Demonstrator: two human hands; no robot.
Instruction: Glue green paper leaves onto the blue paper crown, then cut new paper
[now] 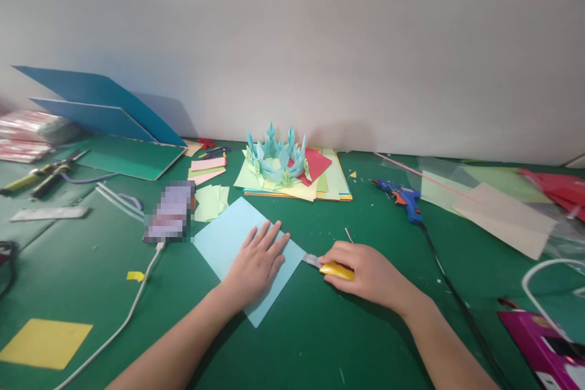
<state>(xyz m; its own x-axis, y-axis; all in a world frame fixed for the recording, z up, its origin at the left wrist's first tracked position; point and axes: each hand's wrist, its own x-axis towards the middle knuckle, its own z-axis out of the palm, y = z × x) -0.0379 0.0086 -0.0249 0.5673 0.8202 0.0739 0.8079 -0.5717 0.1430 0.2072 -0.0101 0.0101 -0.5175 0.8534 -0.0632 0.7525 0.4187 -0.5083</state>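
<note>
A light blue sheet of paper (228,231) lies turned cornerwise on the green table. My left hand (258,262) rests flat on it with the fingers spread. In my right hand (361,268) is a yellow utility knife (337,270), gripped from above. Its blade points left and meets the paper's right corner; whether the tip is under the sheet or against its edge I cannot tell. Beyond the sheet, a blue and green folded-paper crown (276,158) stands on a stack of coloured paper (320,192).
A blue glue gun (402,198) with a black cord lies at the right. Left of the paper are a phone (171,210) on a white cable, pliers (52,173) and blue folders (105,103). A yellow sheet (46,344) is near left. A pale partition (292,61) rises behind.
</note>
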